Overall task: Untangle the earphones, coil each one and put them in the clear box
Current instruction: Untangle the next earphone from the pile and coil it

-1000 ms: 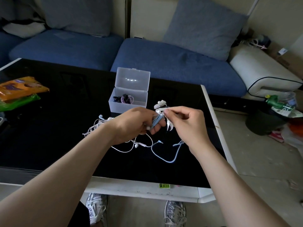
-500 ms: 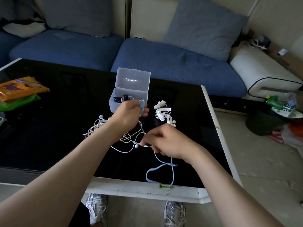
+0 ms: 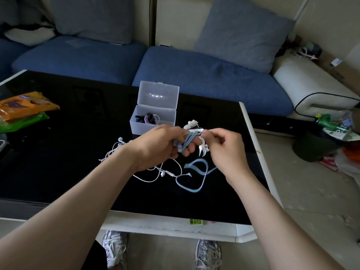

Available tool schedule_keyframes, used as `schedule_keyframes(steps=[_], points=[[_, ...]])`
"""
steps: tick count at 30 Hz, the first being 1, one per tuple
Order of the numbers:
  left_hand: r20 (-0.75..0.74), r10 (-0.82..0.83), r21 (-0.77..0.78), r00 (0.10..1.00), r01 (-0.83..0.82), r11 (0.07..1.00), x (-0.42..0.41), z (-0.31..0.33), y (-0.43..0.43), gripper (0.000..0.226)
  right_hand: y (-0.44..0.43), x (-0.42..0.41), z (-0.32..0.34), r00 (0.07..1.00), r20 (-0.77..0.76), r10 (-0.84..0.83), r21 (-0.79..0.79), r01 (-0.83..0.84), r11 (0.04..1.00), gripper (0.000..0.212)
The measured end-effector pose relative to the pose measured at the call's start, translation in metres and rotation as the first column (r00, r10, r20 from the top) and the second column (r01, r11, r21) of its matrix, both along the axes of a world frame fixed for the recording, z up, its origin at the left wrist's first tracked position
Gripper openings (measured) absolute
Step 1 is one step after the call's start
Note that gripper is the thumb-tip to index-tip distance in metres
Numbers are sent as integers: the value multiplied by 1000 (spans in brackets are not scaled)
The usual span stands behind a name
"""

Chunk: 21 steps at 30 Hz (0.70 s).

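At frame centre, the left hand [image 3: 161, 147] holds blue earphones [image 3: 189, 140] wound round its curled fingers while the right hand [image 3: 227, 151] pinches their cord; snug, even turns seem best, with the clear box [image 3: 153, 124] open just above.

White earphone tangle [image 3: 120, 140] partly hidden behind the left hand [image 3: 157, 145], blue earphone [image 3: 190, 140] cable end lost under the right hand [image 3: 226, 151], clear box [image 3: 153, 126] contents blurred by frosted wall, orange packet [image 3: 25, 106] cut off at left edge

left grip [image 3: 162, 146] curled tight, right grip [image 3: 224, 151] pinching at fingertips, forearms converging forward
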<state>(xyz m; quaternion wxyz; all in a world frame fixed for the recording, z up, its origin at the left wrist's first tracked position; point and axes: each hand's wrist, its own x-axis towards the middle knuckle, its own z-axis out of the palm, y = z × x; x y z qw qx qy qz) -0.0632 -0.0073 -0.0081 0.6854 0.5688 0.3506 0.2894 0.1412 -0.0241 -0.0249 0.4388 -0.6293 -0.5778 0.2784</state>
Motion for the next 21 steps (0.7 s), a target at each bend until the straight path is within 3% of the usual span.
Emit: schedule_keyframes(steps=[5, 10, 13, 16, 21], points=[[45, 197, -50, 979, -195, 980, 3, 1, 1, 30, -6, -18, -6, 968, 65, 241, -370, -201, 907, 30], [-59, 367, 95, 928, -361, 928, 0, -7, 5, 30, -18, -35, 4, 885, -35, 464, -450, -429, 784, 32], [-171, 392, 267, 904, -341, 901, -6, -14, 9, 34, -22, -42, 13, 883, 0, 470, -308, -447, 840, 30], [-332, 314, 374, 889, -181, 910, -8, -12, 4, 31, -19, -38, 19, 953, -90, 290, -72, -297, 952, 28], [-294, 133, 218, 946, -69, 973, -2, -6, -1, 36, -15, -24, 23, 997, -31, 76, 277, -64, 959, 37]])
